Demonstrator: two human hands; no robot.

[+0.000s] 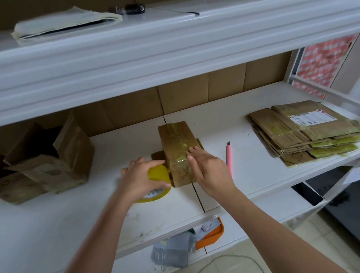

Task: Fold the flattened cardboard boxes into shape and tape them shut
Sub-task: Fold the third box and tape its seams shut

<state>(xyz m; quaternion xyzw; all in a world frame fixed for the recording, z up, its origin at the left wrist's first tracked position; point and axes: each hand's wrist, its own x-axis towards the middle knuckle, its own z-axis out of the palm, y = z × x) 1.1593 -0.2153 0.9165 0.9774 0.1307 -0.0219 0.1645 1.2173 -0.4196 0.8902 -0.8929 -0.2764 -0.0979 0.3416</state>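
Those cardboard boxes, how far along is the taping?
Done: folded brown cardboard boxes sit at left. In hand: the left hand grips a yellow tape roll beside a small brown box bearing tape strips, which the right hand presses. Left: a stack of flattened cardboard boxes at right.

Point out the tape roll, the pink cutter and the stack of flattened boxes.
tape roll [158, 174], head view, yellow outer face.
pink cutter [229, 158], head view, mid-handle.
stack of flattened boxes [294, 131], head view, top sheet.
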